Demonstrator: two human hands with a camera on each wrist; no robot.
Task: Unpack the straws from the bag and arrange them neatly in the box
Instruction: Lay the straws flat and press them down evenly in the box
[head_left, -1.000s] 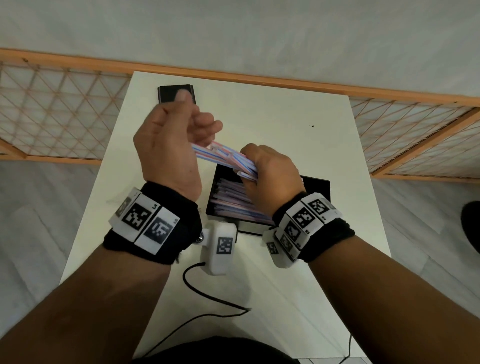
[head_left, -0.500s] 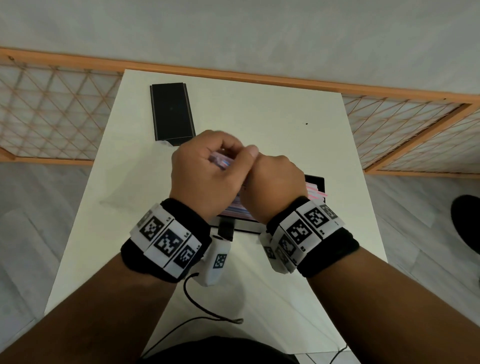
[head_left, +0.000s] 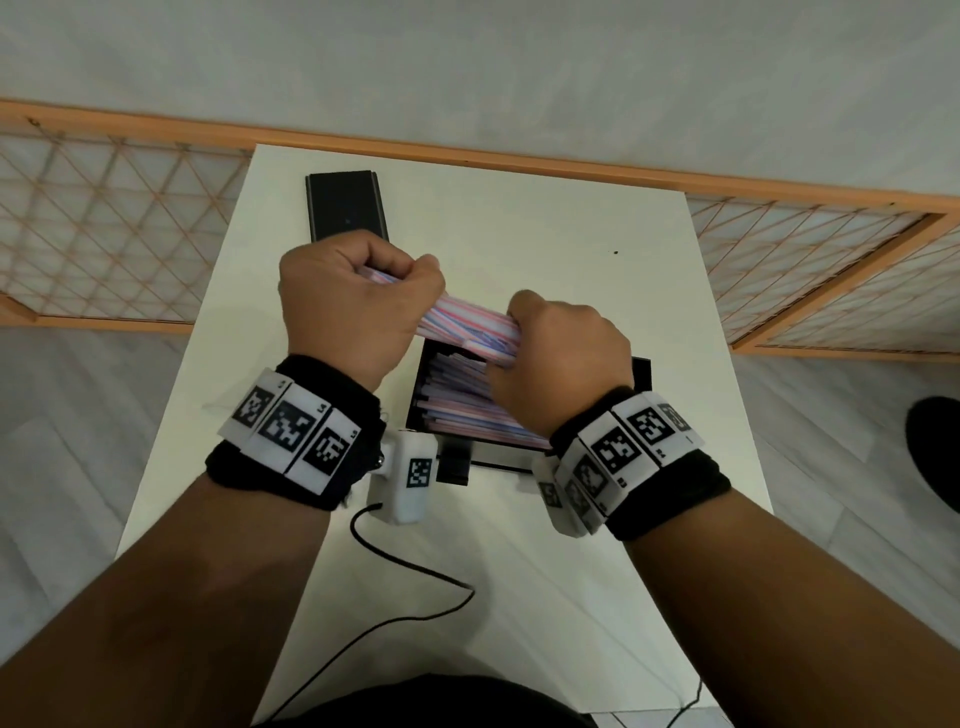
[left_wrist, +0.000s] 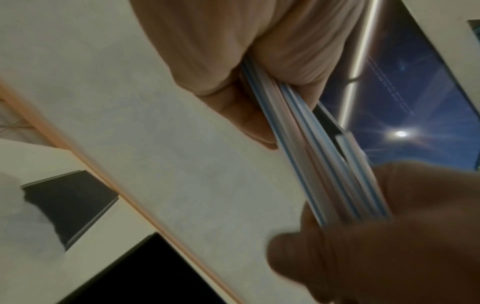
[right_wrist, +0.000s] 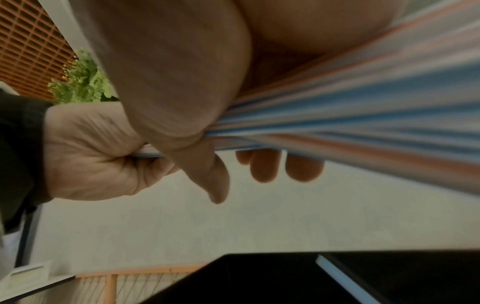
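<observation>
A bundle of pink, blue and white striped straws (head_left: 467, 325) stretches between my two hands above the black box (head_left: 640, 370). My left hand (head_left: 358, 301) grips the bundle's left end in a fist, and my right hand (head_left: 558, 353) grips its right end. The box holds several more straws (head_left: 457, 400) lying flat, partly hidden by my right hand. In the left wrist view the straws (left_wrist: 311, 144) run from my left fingers down to the right hand. In the right wrist view the straws (right_wrist: 363, 127) fill the upper right, blurred. No bag is visible.
A black lid (head_left: 347, 208) lies flat at the far left of the white table (head_left: 519, 218). A black cable (head_left: 410, 566) trails over the near part of the table. An orange lattice railing (head_left: 104, 218) runs behind and beside the table.
My hands were pressed together over the box half a second ago; they have drawn apart, the left one moving up and left, so the straw bundle now shows between them.
</observation>
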